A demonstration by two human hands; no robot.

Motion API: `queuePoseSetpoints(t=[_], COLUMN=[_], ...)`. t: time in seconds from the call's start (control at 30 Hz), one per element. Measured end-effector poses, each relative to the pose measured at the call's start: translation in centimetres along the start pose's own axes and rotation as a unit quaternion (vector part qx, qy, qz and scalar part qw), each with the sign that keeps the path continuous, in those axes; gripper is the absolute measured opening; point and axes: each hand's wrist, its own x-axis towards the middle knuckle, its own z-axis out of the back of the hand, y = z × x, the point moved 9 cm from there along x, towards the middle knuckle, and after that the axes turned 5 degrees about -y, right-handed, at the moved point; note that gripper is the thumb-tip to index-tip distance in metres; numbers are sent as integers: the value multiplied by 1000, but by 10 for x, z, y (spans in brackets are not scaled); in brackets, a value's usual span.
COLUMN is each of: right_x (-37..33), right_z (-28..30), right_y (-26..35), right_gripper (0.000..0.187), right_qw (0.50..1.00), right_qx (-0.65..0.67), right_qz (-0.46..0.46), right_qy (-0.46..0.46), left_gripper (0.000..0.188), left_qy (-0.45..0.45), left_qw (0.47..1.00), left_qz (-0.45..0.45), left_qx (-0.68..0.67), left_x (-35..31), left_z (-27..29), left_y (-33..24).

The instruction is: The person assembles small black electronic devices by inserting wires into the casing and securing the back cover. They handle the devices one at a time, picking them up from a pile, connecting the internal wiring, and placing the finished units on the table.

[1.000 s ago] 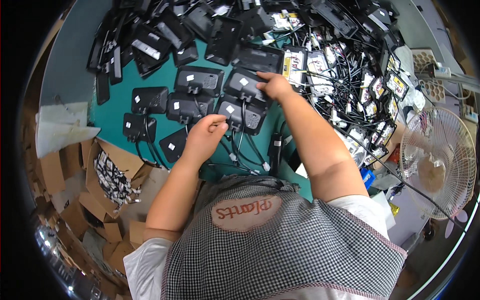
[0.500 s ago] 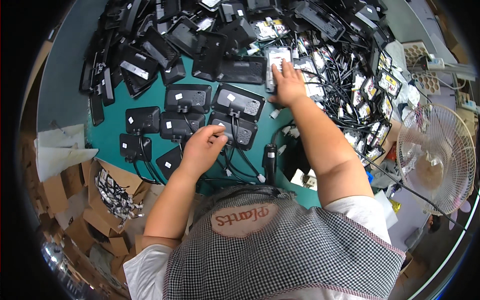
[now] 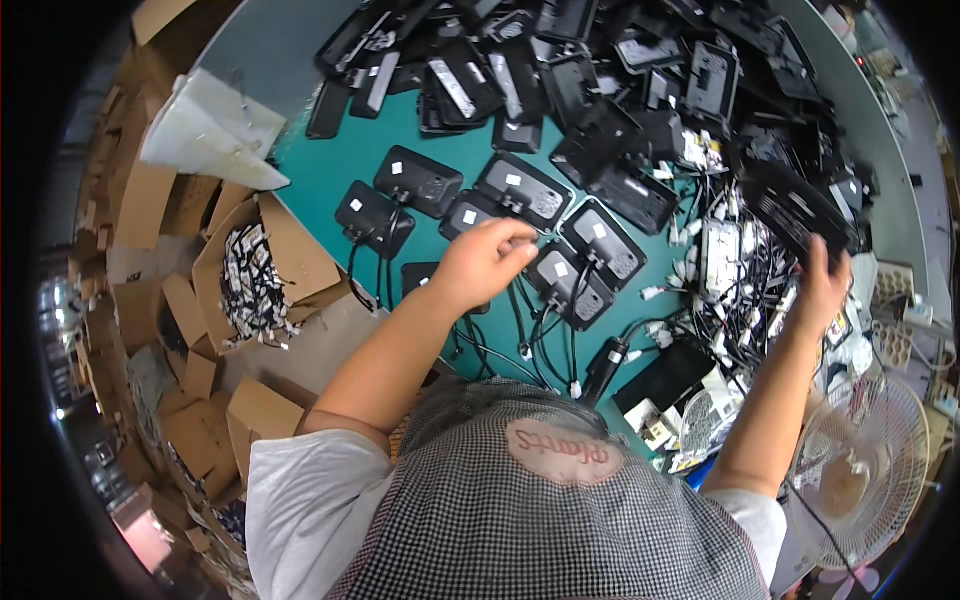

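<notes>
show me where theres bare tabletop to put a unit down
Bare green tabletop lies left of the neat black units, beside the white sheet. The far black pile and the cable tangle at right are crowded.

I'm pressing matt black plastic units [image 3: 575,275] on a smooth teal tabletop [image 3: 330,175] | I'm lifting one matt black unit [image 3: 795,205] | rubbery black cables [image 3: 520,335] | rough brown cardboard boxes [image 3: 280,245] | my checked cloth apron [image 3: 560,520]

I see one fisheye view only, from my head, looking steeply down and close over my apron onto the green table [image 3: 330,175], its edges bending toward the rim.
</notes>
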Motion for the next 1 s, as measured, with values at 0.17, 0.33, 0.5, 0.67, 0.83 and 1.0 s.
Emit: queuePoseSetpoints(t=[0.17,0.33,0.5,0.67,0.83,1.0], right_x=[-39,-138,-242,-259,-225,-212], right_z=[37,4,-80,-92,-90,-94], right_y=[48,6,19,14,15,26], right_gripper=[43,49,49,28,33,40], right_qw=[916,910,720,666,769,801], right_qx=[391,246,414,521,420,369], right_qz=[-56,-188,-479,-423,-398,-401], right_qy=[69,277,284,326,272,247], left_gripper=[23,28,31,30,49,40], left_qy=[-117,-214,-261,-361,-400,-275], left_qw=[990,974,960,916,812,802], left_qz=[63,68,67,119,262,314], left_qx=[-54,25,82,127,336,427], left_x=[34,78,126,153,152,158], left_z=[69,126,155,228,308,289], left_y=[35,60,99,153,234,232])
